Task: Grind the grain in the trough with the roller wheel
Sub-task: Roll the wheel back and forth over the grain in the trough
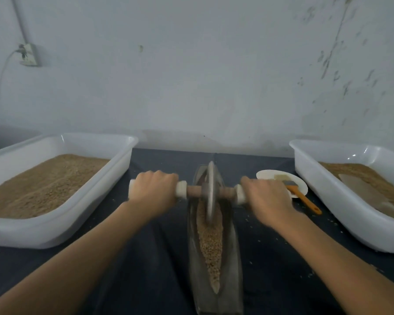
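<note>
A: Where are the fingers?

B: Both sets are curled round the axle. The left hand (154, 189) grips the white left handle (180, 189), its fingers (162, 178) wrapped over the top. The right hand (267, 195) grips the right handle (239, 193) the same way, knuckles up.

A: And the axle itself?

B: A wooden bar (193, 190) running left to right, level, crosswise to the trough (232, 258). The wheel (210, 192) sits at its middle, between the two hands, standing upright on its edge.

A: Which way does the trough run?

B: Its long axis points straight away from the person, from the near edge of the picture toward the wall (191, 76). It is dark, narrow and boat-shaped, tapering at both ends.

A: Where is the wheel along it?

B: In the far half, its rim down in the groove, meeting the grain (210, 244). The grain lies as a tan strip along the groove, most of it on the near side of the wheel.

A: Around that?

B: A dark worktop (146, 269) with loose grains scattered right of the trough. A white bin (121, 160) of tan grain stands to the left, another bin (309, 178) to the right, well apart from the trough. Between the right hand and the right bin lies a white plate (268, 173), with an orange-handled brush (305, 200) resting across its rim.
</note>
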`<state>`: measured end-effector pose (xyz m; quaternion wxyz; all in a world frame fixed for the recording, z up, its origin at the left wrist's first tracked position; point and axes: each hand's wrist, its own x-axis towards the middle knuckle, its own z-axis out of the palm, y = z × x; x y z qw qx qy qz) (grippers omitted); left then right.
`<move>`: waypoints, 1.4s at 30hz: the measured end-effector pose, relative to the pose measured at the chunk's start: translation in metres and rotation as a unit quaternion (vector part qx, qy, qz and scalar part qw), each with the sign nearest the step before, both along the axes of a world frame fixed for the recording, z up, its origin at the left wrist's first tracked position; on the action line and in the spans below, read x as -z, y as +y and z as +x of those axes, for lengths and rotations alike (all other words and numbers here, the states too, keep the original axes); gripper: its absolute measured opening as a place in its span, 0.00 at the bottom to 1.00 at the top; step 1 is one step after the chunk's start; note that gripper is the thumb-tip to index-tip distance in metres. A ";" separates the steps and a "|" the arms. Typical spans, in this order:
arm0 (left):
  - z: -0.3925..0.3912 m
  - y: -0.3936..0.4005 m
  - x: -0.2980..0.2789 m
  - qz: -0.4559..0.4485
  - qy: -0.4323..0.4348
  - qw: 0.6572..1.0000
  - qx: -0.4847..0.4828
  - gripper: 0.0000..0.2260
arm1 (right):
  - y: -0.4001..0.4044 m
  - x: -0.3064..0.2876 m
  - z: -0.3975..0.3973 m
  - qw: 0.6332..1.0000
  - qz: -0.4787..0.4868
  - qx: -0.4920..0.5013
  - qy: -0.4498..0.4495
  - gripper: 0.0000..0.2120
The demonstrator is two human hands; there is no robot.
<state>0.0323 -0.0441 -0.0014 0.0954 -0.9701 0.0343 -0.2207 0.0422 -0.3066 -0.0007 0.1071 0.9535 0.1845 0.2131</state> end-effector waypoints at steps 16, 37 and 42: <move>0.023 0.009 0.010 -0.031 0.004 0.999 0.012 0.11 | 0.008 -0.011 0.022 0.996 -0.056 0.002 -0.070 0.14; 0.001 -0.003 -0.004 0.030 0.003 0.999 0.018 0.09 | -0.005 0.010 0.009 0.999 0.009 0.034 0.021 0.13; 0.032 -0.001 -0.011 0.025 -0.006 1.000 0.012 0.05 | 0.009 0.002 0.034 0.999 0.006 0.035 -0.040 0.11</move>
